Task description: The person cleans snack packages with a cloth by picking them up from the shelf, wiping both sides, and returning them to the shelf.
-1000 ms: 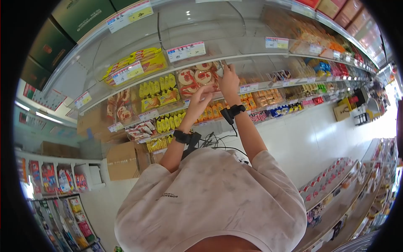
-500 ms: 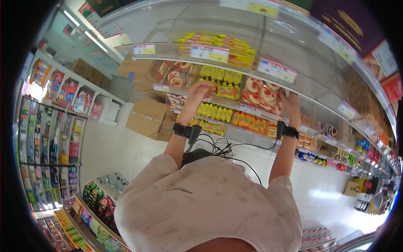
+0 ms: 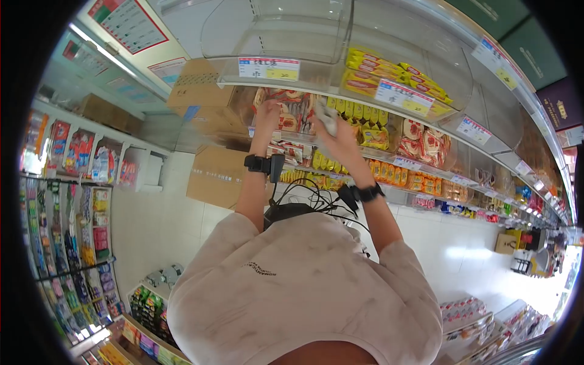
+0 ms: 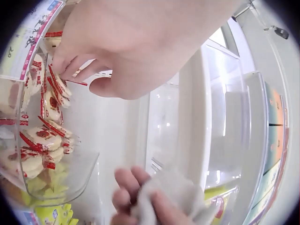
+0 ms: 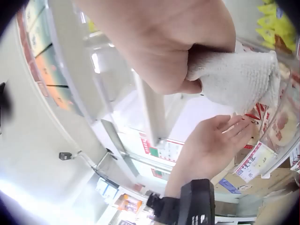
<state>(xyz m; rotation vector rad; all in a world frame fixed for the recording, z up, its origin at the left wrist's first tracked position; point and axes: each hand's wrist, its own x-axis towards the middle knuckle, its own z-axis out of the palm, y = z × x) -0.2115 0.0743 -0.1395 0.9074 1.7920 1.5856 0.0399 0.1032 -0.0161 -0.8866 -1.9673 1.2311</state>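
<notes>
A white cloth is gripped in the right hand, over the shelf bins; the left wrist view shows its fingers curled round the cloth. To its left, the left hand reaches into a clear bin of red-and-white wrapped snacks. In the left wrist view the left hand has bent fingers touching the upper packets. The right wrist view shows that left hand with fingers extended at the bin's edge.
Yellow packets fill the neighbouring bin. Price labels line the shelf edge above. Cardboard boxes stand left of the shelving. Black cables hang between the forearms. Other stocked racks stand at the far left.
The view has shifted leftward along the shelf. Both hands have moved from the round red-and-white and yellow packets to the leftmost snack bin, and the white cloth now shows clearly in the right hand.
</notes>
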